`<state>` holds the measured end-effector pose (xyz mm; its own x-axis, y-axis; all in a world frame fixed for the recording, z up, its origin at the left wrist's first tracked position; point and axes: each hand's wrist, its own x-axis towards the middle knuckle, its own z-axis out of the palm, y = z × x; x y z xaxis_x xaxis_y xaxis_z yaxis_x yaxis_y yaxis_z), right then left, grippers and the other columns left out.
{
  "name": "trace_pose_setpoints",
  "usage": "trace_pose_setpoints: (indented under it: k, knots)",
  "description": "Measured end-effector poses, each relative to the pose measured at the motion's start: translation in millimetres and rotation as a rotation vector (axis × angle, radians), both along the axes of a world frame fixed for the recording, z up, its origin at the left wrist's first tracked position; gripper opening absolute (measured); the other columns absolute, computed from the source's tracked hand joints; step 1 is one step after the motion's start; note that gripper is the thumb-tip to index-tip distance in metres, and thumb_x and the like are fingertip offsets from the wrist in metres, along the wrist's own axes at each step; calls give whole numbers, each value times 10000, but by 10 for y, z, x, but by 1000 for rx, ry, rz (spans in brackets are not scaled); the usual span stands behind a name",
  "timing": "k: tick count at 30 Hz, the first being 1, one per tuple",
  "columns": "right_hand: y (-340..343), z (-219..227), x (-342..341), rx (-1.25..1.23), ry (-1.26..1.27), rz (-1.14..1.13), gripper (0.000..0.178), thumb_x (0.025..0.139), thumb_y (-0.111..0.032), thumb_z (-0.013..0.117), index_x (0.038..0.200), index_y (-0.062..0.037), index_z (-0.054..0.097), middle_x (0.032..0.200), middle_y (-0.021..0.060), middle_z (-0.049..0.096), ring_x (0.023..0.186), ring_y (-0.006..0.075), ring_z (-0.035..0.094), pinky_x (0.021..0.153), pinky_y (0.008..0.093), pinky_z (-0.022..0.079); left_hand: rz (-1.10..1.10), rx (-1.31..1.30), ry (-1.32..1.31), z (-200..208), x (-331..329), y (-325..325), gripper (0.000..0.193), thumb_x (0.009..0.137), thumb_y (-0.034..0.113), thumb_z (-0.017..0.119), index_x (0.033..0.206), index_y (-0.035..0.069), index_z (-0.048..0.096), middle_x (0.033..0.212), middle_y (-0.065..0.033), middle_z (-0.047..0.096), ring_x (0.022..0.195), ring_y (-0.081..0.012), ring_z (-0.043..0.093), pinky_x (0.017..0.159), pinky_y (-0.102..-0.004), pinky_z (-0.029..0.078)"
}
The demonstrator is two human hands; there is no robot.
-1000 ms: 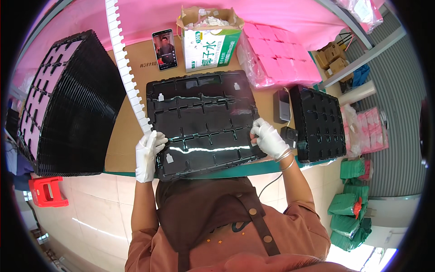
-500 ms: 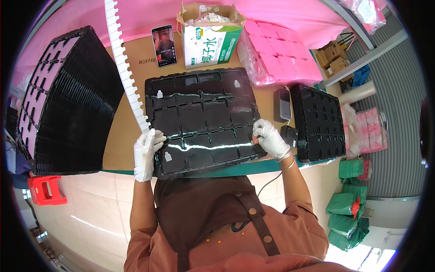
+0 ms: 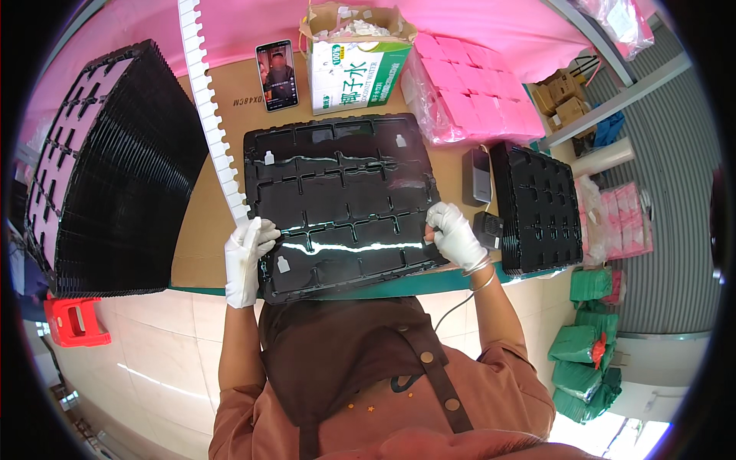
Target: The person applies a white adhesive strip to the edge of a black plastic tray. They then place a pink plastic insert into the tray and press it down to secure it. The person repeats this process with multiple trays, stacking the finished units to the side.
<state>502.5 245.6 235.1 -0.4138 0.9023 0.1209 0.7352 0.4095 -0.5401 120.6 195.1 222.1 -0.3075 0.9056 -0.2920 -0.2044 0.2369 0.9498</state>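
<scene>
A black moulded plastic tray [image 3: 322, 195] lies before me on the work table, its glossy face showing cross-shaped ridges and bright reflections. Small white bottle-shaped stickers [image 3: 284, 264] sit near its corners. Both my hands wear white gloves. At the tray's left edge, the fingers of my left hand [image 3: 247, 257] close on the rim. My right hand [image 3: 458, 236] is curled with its fingertips on the right edge; a bare fingertip shows. A long white notched strip [image 3: 207, 100] runs down from the top to my left hand, where its lower end is hidden.
Tall stacked black trays [image 3: 126, 176] stand at left, a smaller stack [image 3: 537, 207] at right. Behind are a phone [image 3: 276, 75], an open carton [image 3: 349, 77] and pink wrapped packs [image 3: 483, 96]. A power bank [image 3: 476, 176] lies right of the tray. A red stool [image 3: 77, 322] is on the floor.
Very little differs. Both hands keep their places at the tray's edges, and the whole view has shifted slightly left.
</scene>
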Motion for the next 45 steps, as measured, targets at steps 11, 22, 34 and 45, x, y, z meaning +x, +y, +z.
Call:
trace_pose_setpoints:
  k: [11,22,34,45]
  knots:
    - [15,-12,88,-84,-57,74,195,610,118,667,710,-38,605,817,69,585,802,267,548,707,356,472,-4,15,-3,-6,-7,-8,343,951,298,598,1058,-24,646,986,-128,685,894,-191,686,792,-268,523]
    - [51,23,112,-124,126,58,214,615,141,631,737,-29,588,803,78,576,795,275,550,719,354,468,-18,28,-2,-33,-14,-14,365,959,315,581,1068,-28,640,1000,-127,681,910,-192,681,820,-274,518]
    - [3,-11,51,-34,-65,73,168,625,112,629,699,-37,608,825,78,583,799,278,545,697,369,469,-19,15,5,5,-7,-9,386,951,339,596,1064,-28,634,993,-130,671,912,-177,671,804,-244,502]
    - [270,221,324,-542,325,252,223,675,180,596,793,-4,549,794,35,511,733,147,521,672,287,522,-44,0,5,22,-6,3,364,957,324,592,1069,-20,634,992,-112,672,903,-168,674,783,-234,508]
